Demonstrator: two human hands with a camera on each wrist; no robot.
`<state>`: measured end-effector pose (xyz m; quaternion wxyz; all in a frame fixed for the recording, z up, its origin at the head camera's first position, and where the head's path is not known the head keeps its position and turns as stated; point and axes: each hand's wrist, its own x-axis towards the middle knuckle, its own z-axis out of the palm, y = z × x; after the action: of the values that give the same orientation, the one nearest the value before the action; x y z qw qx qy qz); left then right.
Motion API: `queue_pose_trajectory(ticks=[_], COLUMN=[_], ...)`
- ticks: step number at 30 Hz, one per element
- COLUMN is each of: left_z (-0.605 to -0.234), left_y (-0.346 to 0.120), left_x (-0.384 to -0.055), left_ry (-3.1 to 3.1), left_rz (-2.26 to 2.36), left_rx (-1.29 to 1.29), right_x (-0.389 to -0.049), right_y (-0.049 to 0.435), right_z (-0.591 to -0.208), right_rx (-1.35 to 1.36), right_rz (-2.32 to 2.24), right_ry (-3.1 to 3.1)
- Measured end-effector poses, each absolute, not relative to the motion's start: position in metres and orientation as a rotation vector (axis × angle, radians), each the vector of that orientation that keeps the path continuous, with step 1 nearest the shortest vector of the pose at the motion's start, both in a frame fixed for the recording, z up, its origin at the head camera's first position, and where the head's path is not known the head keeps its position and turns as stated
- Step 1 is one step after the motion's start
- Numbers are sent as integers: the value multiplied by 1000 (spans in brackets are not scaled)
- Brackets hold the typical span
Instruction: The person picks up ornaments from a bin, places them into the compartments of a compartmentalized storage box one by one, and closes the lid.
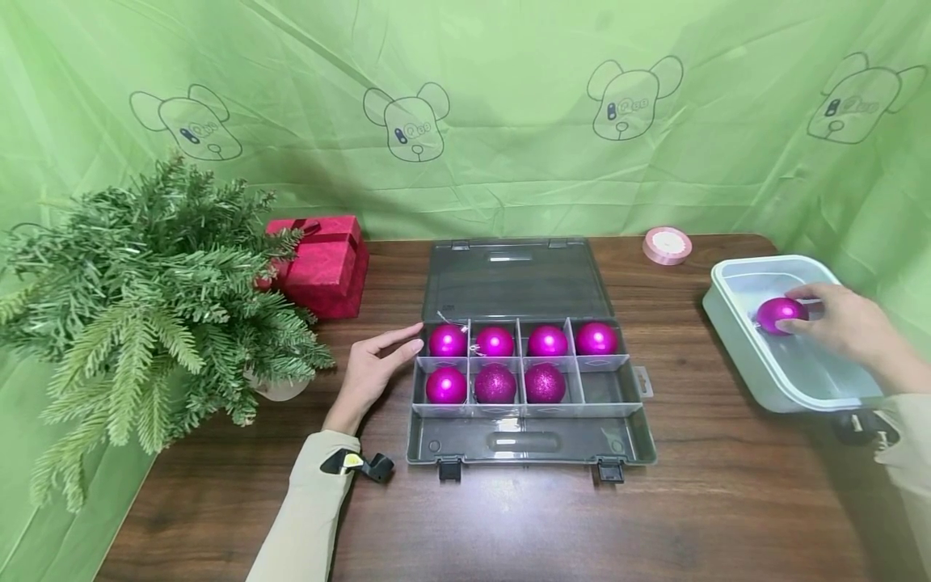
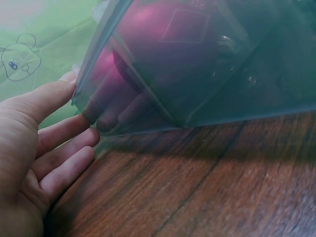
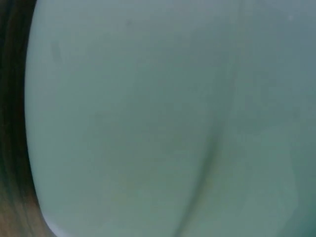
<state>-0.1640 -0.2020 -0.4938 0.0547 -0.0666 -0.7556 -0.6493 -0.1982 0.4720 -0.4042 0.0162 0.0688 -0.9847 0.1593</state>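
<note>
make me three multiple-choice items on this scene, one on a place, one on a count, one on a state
1. Where is the ball that the right hand holds?
A. in the white tub
B. on the red gift box
C. under the fir branches

2. How many magenta balls lie in the organizer case?
A. four
B. seven
C. nine

3. How is the case's lid?
A. latched shut
B. taken off
C. open, laid back flat

Answers:
1 A: the ball sits inside the white tub.
2 B: four fill the back row, three the front; the front right compartment is bare.
3 C: the lid lies behind the compartments.
</note>
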Motion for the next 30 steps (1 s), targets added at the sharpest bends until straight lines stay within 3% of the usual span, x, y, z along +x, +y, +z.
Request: queue_pose_trajectory(ticks=[16,30], left_z=[-494,-496], left_y=[-202,-203], left_x=[-165,-166], left_ry=[-2308,-2303], left_rz=[-1966,-1961], left_rx=[-194,-199], right_x=[-185,-166], right_y=[465,425], right_z=[-387,-354], right_rx=[100,-32], right_rz=[653,794], right_ry=[-2985,-2889])
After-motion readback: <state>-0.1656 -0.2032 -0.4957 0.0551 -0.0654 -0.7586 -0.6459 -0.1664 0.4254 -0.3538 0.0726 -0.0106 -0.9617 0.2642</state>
